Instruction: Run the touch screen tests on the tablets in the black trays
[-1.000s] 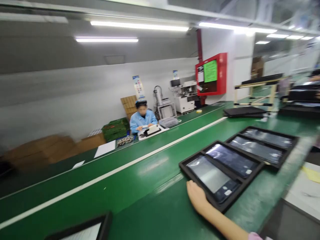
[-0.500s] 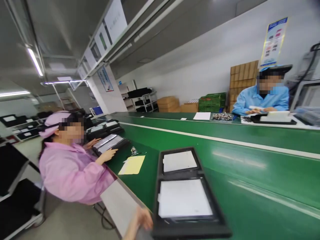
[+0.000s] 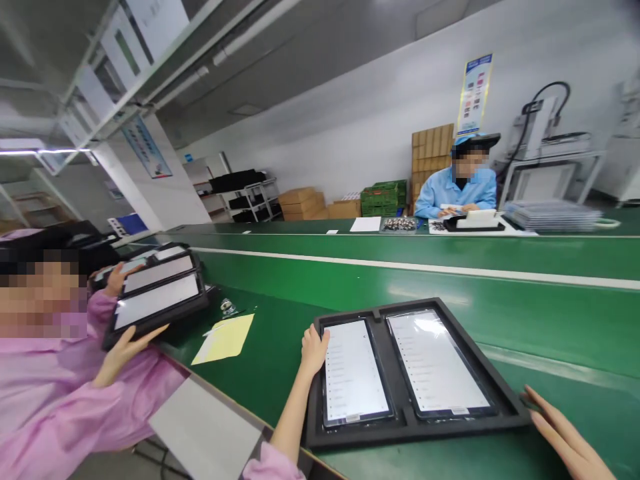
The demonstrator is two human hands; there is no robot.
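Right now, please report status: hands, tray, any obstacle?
Left hand on black tray, left edge. Right hand open beside right corner. Two lit tablets inside. Yellow paper apart, left.

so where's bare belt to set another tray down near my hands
Bare green belt runs beyond the black tray, up to the white stripe. A smaller patch lies between the tray and the yellow paper. The near edge is crowded: left hand, right hand.

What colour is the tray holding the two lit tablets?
Black, seen in the head view: the tray sits on the green belt.

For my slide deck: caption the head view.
Left hand and right hand flank a black tray on the green belt.
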